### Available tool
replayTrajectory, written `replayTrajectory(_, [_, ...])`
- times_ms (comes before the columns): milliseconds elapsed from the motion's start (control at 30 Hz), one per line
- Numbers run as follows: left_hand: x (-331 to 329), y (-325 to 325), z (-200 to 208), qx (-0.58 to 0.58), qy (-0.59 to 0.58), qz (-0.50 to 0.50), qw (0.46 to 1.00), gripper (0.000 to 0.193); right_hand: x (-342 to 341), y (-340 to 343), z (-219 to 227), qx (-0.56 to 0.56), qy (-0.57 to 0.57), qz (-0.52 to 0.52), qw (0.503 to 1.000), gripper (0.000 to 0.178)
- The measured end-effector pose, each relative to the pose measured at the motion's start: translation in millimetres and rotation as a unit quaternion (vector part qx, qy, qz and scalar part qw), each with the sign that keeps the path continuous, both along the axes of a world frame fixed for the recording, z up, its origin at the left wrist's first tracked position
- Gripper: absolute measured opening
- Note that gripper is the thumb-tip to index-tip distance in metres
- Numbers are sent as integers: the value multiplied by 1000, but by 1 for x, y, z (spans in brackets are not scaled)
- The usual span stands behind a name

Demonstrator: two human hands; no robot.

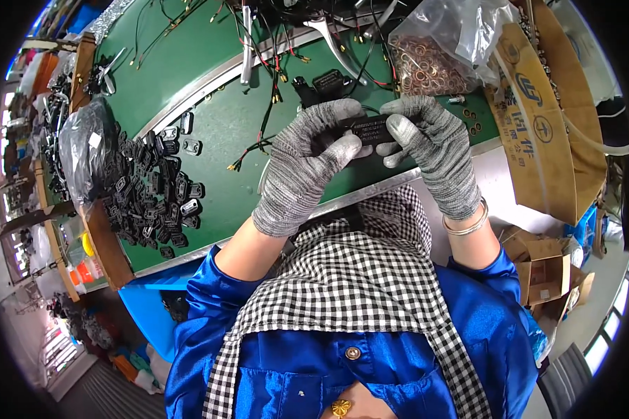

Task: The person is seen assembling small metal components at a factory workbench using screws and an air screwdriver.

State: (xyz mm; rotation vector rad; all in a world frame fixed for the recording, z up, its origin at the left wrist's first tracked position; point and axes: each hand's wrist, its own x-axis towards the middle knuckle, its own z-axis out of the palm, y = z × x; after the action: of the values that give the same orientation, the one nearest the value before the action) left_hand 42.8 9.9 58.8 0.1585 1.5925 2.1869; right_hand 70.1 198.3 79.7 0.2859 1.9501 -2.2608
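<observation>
We saw both hands at work close together in front of the checked apron (342, 300), each in a grey knitted glove. The left hand (311, 143) had its thumb and fingers closed on the left end of a black rectangular part (372, 130), and the right hand (430, 146) was clamped on its right end, thumb on the near face; the part sat between the two sets of fingertips, raised over the green tabletop (227, 115), its pale-printed face turned up toward us. Just beyond the grip we found a black housing (332, 82) lying on the table, and farther beyond it two silver levers (247, 52) among thin wire leads (235, 165) with red and yellow ends, some of which trailed down to the left of the left hand. Well to the left of the grip we had a heap of small black plastic pieces (154, 185), with a grey plastic bag (87, 150) past it. Beyond the right hand we saw a clear bag (461, 28) of copper-coloured rings (426, 66), and to its right a brown printed sack (521, 133).
</observation>
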Motion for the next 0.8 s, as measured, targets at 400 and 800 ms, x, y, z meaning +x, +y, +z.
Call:
replayTrajectory(400, [12, -21, -30, -315, 247, 135, 906, 29, -20, 20, -29, 130, 6, -12, 991, 17])
replayTrajectory(800, [19, -11, -37, -394, 303, 90, 863, 35, -25, -5, -48, 413, 228, 50, 880, 16])
